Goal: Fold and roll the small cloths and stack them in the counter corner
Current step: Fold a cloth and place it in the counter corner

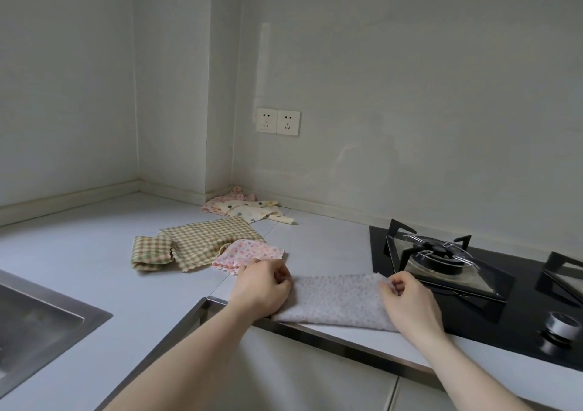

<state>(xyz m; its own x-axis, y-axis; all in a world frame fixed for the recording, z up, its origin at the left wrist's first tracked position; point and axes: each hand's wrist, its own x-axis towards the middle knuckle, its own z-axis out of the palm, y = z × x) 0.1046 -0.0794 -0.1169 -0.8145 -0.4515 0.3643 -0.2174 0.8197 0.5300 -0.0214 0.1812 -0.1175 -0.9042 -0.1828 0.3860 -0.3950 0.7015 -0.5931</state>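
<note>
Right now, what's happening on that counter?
A person is folding a pale speckled cloth strip at the counter's front edge, beside the black gas hob. The left hand pinches its left end and the right hand pinches its right end. A green checked cloth and a pink dotted cloth lie loose behind, and a heap of spotted cream cloths sits in the wall corner.

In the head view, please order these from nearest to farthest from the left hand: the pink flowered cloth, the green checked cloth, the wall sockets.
From the left hand:
1. Pink flowered cloth, just behind the knuckles.
2. Green checked cloth, farther back, toward the left.
3. White double wall sockets, up on the back wall.
</note>
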